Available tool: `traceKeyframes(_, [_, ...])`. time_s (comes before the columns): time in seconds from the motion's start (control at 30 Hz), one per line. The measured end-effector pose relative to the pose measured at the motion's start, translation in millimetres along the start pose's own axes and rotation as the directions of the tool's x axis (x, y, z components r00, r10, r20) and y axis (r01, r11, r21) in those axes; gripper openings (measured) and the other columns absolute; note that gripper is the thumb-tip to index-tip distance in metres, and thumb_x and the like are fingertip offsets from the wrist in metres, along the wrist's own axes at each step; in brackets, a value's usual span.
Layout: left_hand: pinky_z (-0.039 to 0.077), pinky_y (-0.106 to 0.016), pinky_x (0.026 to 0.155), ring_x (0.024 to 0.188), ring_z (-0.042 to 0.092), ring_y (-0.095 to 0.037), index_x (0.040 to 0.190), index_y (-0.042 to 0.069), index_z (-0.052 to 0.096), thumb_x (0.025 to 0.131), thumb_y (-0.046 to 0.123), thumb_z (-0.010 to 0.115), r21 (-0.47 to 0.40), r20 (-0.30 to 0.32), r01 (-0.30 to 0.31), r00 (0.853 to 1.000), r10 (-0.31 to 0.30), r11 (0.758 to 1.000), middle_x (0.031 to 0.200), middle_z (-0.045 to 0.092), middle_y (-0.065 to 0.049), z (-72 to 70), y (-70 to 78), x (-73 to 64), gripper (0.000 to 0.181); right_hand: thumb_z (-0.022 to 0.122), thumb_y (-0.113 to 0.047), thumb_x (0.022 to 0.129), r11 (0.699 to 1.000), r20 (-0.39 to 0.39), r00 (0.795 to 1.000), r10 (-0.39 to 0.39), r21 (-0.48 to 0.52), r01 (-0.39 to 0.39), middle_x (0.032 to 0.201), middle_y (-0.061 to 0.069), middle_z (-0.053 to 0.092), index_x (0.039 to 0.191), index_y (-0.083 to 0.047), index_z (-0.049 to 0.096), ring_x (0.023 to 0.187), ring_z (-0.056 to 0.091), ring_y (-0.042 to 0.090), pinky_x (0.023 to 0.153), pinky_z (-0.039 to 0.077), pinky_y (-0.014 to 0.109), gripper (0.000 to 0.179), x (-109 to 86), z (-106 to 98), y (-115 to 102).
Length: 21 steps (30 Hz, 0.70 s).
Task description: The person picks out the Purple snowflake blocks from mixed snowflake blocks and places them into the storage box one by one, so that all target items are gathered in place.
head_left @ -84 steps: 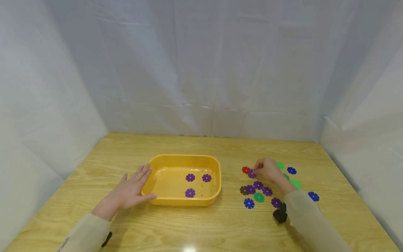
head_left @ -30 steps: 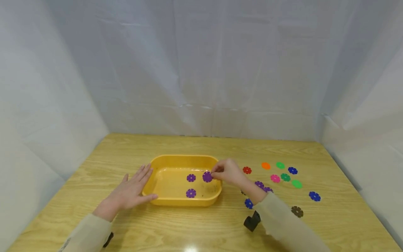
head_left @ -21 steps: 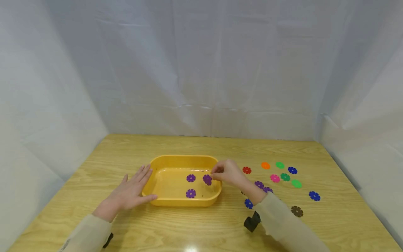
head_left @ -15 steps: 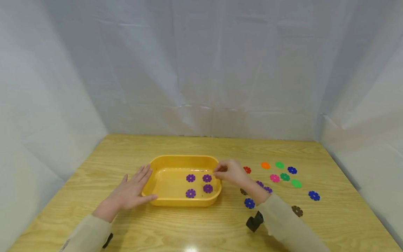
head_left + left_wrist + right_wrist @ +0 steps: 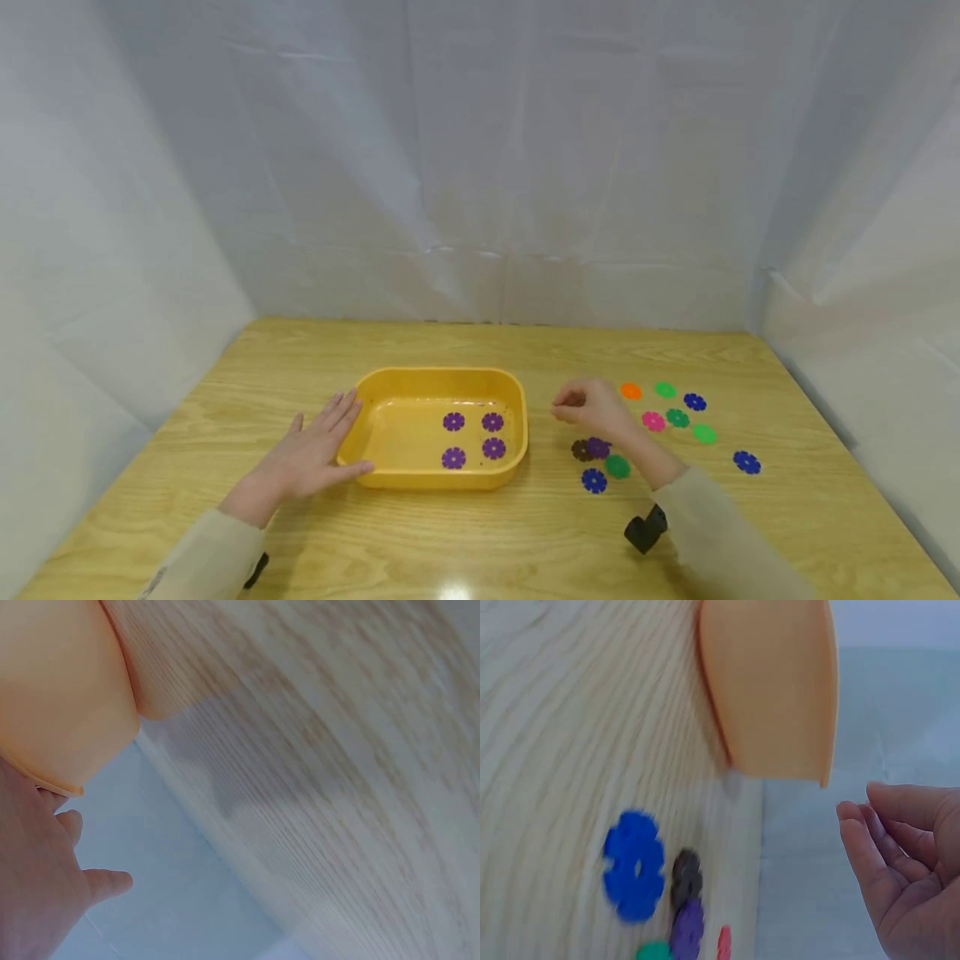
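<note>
"Resting on the left end of a yellow tray, a person's left hand lies with fingers straight and spread, thumb at the near rim."

"And the right hand?"

"Raised over the wood-grained surface between the tray and the loose discs, fingers loosely bent. The right wrist view shows thumb and forefinger a narrow gap apart, holding nothing."

"What does the tray carry?"

"Four purple discs, flat on the floor of its right half, two far and two near. Only the head view looks inside; both wrist views catch the smooth outer wall."

"The loose ones, right of it?"

"A brown disc and a loose purple disc meet, with a green disc just right and a blue disc on the near side. Beyond, farther right, lie an orange disc and a pink disc, among other greens and blues."

"Seen from the wrist alone?"

"A thin red edge beside the loose purple disc; which piece it belongs to, I cannot tell."

"Shapes and materials?"

"Thin discs, notched like petals, the blue one pierced at its centre. Creased white sheeting hangs at the far side."
</note>
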<state>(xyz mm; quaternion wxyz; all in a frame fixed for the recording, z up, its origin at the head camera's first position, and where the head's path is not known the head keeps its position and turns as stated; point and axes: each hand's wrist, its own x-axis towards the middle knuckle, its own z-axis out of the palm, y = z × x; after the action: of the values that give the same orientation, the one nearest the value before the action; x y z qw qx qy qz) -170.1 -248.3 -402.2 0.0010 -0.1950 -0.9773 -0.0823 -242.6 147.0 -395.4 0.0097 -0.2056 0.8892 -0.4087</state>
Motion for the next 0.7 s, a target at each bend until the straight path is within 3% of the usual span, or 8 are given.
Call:
traceKeyframes(0.33, [0.009, -0.067, 0.092, 0.131, 0.009, -0.033, 0.139, -0.002, 0.020, 0.083, 0.058, 0.045, 0.008, -0.012, -0.010, 1.000, 0.010, 1.000, 0.145, 0.011, -0.017, -2.0, 2.1, -0.8, 0.087, 0.064, -0.008, 0.080, 0.997, -0.026, 1.000, 0.004, -0.083, -0.006, 0.075, 0.000, 0.061, 0.082, -0.003, 0.067, 0.067, 0.057, 0.013, 0.058, 0.048, 0.027, 0.006, -19.6, -25, 31])
traceKeyframes(0.57, [0.009, -0.067, 0.092, 0.131, 0.009, -0.033, 0.139, -0.003, 0.019, 0.083, 0.057, 0.046, 0.014, -0.004, -0.010, 1.000, 0.010, 1.000, 0.145, 0.011, -0.017, -2.6, 1.8, 0.8, 0.086, 0.062, -0.006, 0.081, 0.993, 0.009, 0.996, 0.090, -0.077, -0.089, 0.076, 0.002, 0.060, 0.086, 0.001, 0.065, 0.068, 0.056, 0.015, 0.058, 0.048, 0.028, 0.009, -27.9, -37, 41])
traceKeyframes(0.7, [0.009, -0.067, 0.092, 0.131, 0.008, -0.033, 0.139, -0.002, 0.019, 0.082, 0.058, 0.045, 0.012, 0.004, -0.006, 1.000, 0.006, 1.000, 0.145, 0.010, -0.017, -2.0, 1.4, 0.5, 0.087, 0.064, -0.004, 0.079, 0.988, 0.015, 0.996, 0.085, -0.132, -0.082, 0.073, 0.002, 0.059, 0.082, 0.001, 0.065, 0.066, 0.056, 0.015, 0.057, 0.048, 0.028, 0.007, -29.4, -38, 45])
